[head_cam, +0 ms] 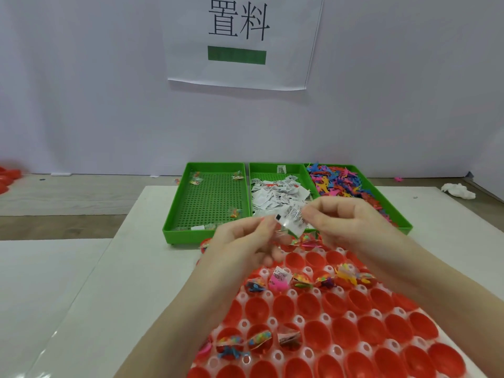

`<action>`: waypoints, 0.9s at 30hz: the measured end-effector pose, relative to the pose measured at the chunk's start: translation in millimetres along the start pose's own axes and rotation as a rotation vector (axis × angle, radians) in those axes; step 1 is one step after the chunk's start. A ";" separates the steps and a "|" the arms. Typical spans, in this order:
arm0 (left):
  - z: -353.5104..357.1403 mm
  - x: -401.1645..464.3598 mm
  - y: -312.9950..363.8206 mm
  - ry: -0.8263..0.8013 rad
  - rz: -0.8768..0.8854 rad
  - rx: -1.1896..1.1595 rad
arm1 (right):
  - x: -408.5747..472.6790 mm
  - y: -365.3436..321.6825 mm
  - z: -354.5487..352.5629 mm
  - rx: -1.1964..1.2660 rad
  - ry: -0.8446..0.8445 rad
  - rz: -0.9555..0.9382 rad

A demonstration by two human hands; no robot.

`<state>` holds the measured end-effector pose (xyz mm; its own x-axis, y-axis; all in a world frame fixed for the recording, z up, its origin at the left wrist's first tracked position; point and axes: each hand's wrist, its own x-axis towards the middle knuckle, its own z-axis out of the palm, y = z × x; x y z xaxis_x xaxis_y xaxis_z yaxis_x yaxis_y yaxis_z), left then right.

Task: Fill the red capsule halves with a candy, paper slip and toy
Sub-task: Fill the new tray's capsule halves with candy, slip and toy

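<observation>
Red capsule halves (341, 331) sit in rows in a white holder tray (272, 320) in front of me. Several in the upper rows and a few at the lower left hold candy, slips and toys. My left hand (242, 241) and my right hand (351, 222) are raised over the far end of the holder. Together they pinch a small stack of white paper slips (291, 218) between fingertips. Behind them stand three green trays: one with a few candy packets (196, 180), one with loose paper slips (275, 192), one heaped with coloured toys (338, 182).
The green trays (177, 211) stand side by side on a white mat against a pale wall with a printed sign (240, 42). A crumpled white tissue (458, 190) lies at the far right. Red capsule parts (8, 178) lie at the far left edge.
</observation>
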<state>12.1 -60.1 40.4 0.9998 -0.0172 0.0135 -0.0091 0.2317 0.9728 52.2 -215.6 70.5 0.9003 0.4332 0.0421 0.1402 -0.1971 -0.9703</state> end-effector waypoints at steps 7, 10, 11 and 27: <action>23.1 -11.7 0.2 -0.065 -0.014 -0.145 | -18.8 15.3 17.9 -0.174 0.379 -0.196; 23.1 -13.9 -4.0 -0.044 0.079 0.042 | -25.6 13.2 20.3 -0.157 0.371 -0.214; 22.3 -13.4 -5.2 -0.040 0.084 0.074 | -27.5 11.7 19.9 -0.120 0.350 -0.200; 22.0 -19.8 3.2 -0.208 -0.024 0.086 | -34.6 -4.9 -2.2 0.636 0.040 -0.006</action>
<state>-8.2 -80.4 48.3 0.9742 -0.2239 0.0285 0.0043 0.1450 0.9894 21.4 -231.5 74.3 0.9167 0.3971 0.0447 -0.1157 0.3709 -0.9214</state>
